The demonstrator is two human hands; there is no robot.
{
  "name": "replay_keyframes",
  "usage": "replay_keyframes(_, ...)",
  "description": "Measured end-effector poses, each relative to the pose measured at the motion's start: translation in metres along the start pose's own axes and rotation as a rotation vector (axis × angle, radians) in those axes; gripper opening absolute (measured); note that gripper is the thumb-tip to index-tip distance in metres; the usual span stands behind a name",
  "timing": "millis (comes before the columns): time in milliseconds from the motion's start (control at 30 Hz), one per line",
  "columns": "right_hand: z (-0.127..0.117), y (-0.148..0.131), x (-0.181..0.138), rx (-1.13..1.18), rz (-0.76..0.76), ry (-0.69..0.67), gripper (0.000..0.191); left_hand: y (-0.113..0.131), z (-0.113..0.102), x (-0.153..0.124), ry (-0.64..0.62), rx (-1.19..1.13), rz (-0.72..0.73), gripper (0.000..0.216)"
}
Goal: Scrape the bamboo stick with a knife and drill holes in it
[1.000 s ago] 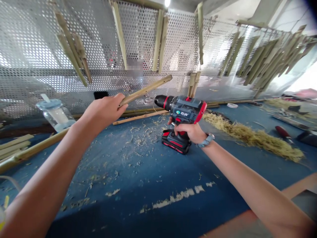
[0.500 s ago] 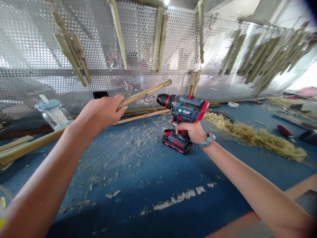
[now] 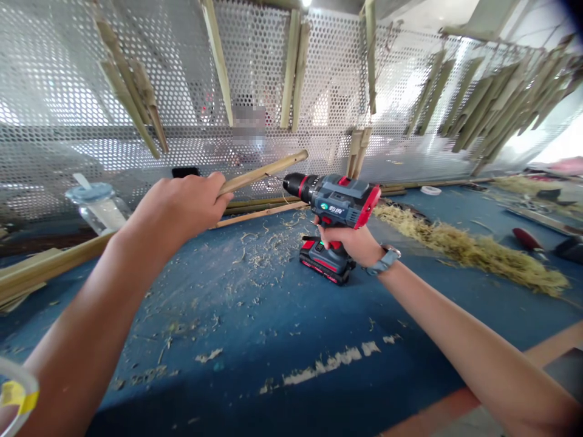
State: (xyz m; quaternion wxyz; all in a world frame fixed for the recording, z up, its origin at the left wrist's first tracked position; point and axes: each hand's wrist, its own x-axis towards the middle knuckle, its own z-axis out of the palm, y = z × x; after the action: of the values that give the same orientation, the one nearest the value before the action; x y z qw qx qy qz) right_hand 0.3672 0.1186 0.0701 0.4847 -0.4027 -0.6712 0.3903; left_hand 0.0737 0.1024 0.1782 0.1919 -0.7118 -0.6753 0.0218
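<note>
My left hand (image 3: 194, 197) is closed around one end of a bamboo strip (image 3: 268, 170), which slants up to the right above the table; a small dark hole shows near its far end. My right hand (image 3: 348, 240) grips the handle of a cordless drill (image 3: 337, 197), dark grey and red, its battery base low over the blue table. The drill points left. Its thin bit (image 3: 274, 177) meets the side of the strip, though how deep it sits I cannot tell. A small green light glows on the drill's base.
Wood shavings (image 3: 268, 246) litter the blue table (image 3: 246, 328). A lidded jar with a straw (image 3: 98, 206) stands at left beside long bamboo pieces (image 3: 50, 264). Fibre shavings (image 3: 473, 249) lie heaped at right. Bamboo pieces (image 3: 291, 73) hang on the perforated metal wall (image 3: 182, 73) behind.
The drill has shifted slightly left and tilted, and the strip's far end has moved a little left and down. A green light now shows on the drill's base.
</note>
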Motion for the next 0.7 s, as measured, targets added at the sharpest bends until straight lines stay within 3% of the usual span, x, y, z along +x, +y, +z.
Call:
replay_keyframes(333,0.002,0.0,-0.001,-0.008,-0.009,0.018,0.018,0.01,0.002,-0.004,0.02,-0.006,0.026,0.056)
replay_keyframes(700,0.011,-0.004,-0.007,-0.184,-0.062,-0.016,0.014,0.011,-0.01,-0.014,-0.017,0.058,-0.003,0.054)
